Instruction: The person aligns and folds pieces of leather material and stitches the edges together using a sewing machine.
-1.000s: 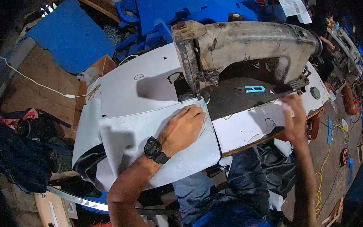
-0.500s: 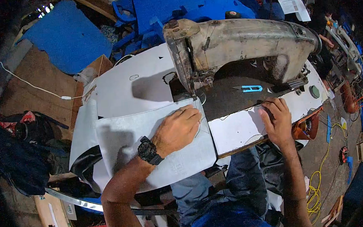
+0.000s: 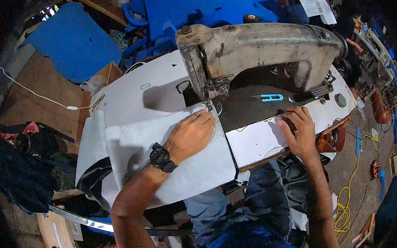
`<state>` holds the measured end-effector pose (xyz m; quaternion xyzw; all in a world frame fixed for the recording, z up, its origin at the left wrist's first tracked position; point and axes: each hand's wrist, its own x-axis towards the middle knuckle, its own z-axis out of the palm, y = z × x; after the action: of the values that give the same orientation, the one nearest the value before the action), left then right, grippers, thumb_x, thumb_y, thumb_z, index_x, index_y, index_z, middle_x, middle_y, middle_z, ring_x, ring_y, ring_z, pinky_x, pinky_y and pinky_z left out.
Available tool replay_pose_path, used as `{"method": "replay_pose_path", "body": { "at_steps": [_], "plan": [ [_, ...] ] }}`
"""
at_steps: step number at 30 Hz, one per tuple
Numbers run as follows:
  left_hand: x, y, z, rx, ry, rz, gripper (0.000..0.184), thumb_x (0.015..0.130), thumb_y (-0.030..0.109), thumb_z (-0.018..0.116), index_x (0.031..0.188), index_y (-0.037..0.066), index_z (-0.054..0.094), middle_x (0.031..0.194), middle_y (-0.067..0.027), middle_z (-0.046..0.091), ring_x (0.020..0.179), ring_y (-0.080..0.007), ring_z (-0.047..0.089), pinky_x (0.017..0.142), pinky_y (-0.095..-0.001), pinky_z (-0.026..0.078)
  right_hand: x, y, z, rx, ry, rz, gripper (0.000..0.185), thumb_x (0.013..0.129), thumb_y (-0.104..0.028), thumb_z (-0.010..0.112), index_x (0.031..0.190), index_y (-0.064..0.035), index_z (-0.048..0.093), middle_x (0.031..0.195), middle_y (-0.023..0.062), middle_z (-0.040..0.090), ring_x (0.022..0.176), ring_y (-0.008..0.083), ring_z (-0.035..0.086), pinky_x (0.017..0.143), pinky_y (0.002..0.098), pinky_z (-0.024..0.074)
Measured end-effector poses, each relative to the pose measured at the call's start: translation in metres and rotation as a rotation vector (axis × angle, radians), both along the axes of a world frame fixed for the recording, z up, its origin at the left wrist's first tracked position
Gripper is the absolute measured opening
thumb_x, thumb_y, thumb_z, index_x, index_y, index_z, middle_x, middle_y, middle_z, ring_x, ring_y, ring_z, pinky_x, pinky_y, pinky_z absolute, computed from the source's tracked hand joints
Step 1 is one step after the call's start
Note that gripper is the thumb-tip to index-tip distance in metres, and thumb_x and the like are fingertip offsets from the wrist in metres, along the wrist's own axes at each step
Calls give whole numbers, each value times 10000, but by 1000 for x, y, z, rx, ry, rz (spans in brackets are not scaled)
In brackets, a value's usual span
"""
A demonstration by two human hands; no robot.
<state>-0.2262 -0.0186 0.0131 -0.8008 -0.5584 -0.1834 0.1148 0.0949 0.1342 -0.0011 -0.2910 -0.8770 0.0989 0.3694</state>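
My left hand (image 3: 193, 134), a black watch (image 3: 162, 158) on its wrist, lies palm down on a pale grey sheet of material (image 3: 179, 182) with a dark right edge. Its fingers are bent slightly, their tips close to the presser foot (image 3: 209, 106) of an old, worn sewing machine (image 3: 266, 42). The far corner of the sheet reaches under that foot. My right hand (image 3: 299, 130) rests on the white table edge (image 3: 258, 140), fingers loosely curled and thumb apart, with nothing visible in it. Blue thread snips (image 3: 269, 98) lie on the dark machine bed beyond it.
Blue foam sheets (image 3: 75, 43) are heaped behind the table. A green round cap (image 3: 340, 100) sits at the table's right end. A white cable (image 3: 37, 95) runs along the left. Yellow cord (image 3: 344, 206) lies on the floor at right. A person's hand (image 3: 356, 46) shows at far right.
The view has shifted slightly. My left hand has slid a little closer to the presser foot on the sheet. My right hand stays in its place on the table edge.
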Motion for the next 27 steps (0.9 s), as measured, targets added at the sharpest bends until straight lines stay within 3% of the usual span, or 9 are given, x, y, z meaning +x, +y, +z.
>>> {"method": "replay_pose_path", "body": {
  "at_steps": [4,10,12,16,19,21,22,24,27],
  "plan": [
    [4,0,-1,-64,26,46,183,918,66,675,1069,-33,701,1129,-155,699,1074,-319,702,915,-396,600,-1,0,0,19,4,-1,236,901,-201,757,979,18,714,1081,156,677,997,368,613,887,465,510],
    [98,-5,-3,-19,-137,-251,221,930,59,652,1129,-23,701,1214,-187,714,1157,-325,704,1003,-392,583,1,1,-2,64,14,14,231,898,-195,752,983,18,717,1058,157,677,990,369,616,884,463,513],
    [138,-24,3,-3,-367,-366,251,932,81,688,1164,-11,718,1259,-187,707,1179,-330,696,1024,-406,573,3,4,-4,80,29,27,219,900,-179,746,987,19,713,1052,161,678,988,375,618,881,461,514],
    [130,-74,13,80,-302,-174,275,917,107,736,1180,28,742,1300,-167,704,1254,-336,656,1070,-423,539,8,-16,-7,37,305,70,116,909,-83,707,966,16,684,1001,183,684,934,385,625,822,455,505],
    [105,-120,17,34,-439,269,282,872,33,765,1152,10,744,1314,-146,698,1296,-354,627,1113,-474,497,31,-82,-17,-118,289,264,77,924,-72,709,907,1,692,850,163,672,809,374,645,761,440,516],
    [101,-144,8,26,-359,299,284,865,46,783,1146,25,753,1322,-134,694,1323,-352,605,1134,-499,475,25,-120,-48,-292,350,450,120,922,-111,747,937,3,712,852,161,677,831,347,674,743,417,530],
    [104,-154,2,16,-320,312,285,862,53,792,1143,32,757,1326,-128,692,1337,-351,594,1144,-511,464,20,-138,-52,-550,259,429,176,937,-149,752,975,19,717,900,168,697,834,337,674,763,389,532],
    [111,-161,-6,-2,-232,284,301,860,108,812,1153,60,761,1341,-106,678,1375,-333,555,1186,-538,409,-3,-149,-75,-686,340,372,221,975,-182,731,1015,34,709,922,137,713,840,258,677,772,356,533],
    [126,-159,-20,27,-93,225,331,878,174,803,1187,70,747,1355,-92,652,1375,-311,538,1214,-529,367,-24,-136,-97,-1101,366,582,244,1020,-196,691,1067,43,700,945,73,717,858,167,665,787,339,545]
  ]
}}
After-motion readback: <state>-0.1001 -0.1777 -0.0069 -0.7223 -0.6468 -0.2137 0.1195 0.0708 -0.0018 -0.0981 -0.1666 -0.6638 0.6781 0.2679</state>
